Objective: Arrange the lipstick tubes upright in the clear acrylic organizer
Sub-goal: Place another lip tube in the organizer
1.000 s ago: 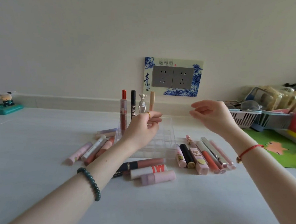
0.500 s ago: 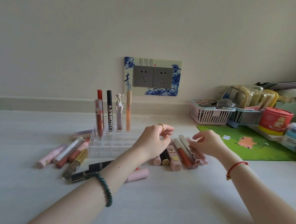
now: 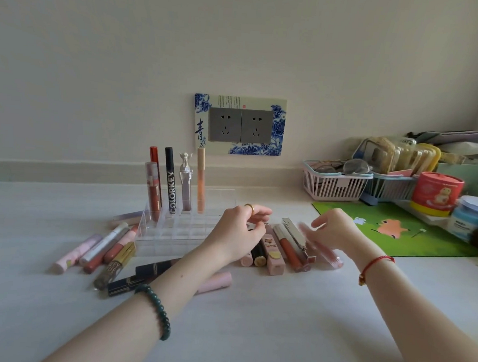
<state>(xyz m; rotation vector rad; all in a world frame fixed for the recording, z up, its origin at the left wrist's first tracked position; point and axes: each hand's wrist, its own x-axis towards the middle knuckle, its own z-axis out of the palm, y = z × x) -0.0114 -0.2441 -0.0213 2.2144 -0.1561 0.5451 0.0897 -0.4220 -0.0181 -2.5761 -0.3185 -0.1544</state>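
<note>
Both hands have dropped beside the organizer (image 3: 173, 234): left hand (image 3: 239, 232) pinches the pink tube (image 3: 274, 257) at its top; right hand (image 3: 334, 231) is blurred, so I cannot tell its grip.

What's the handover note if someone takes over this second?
Left hand: fingers curled over the right-side pile of tubes; can't tell if it grips one.
Right hand: open, motion-blurred, above the same pile, nothing visibly held.
Organizer: on the table, five upright tubes at its back left; no tubes in the other slots.
Done: five tubes placed.
Left: right-side pile, left-side pile and front tubes, all lying flat beside the organizer.
</note>
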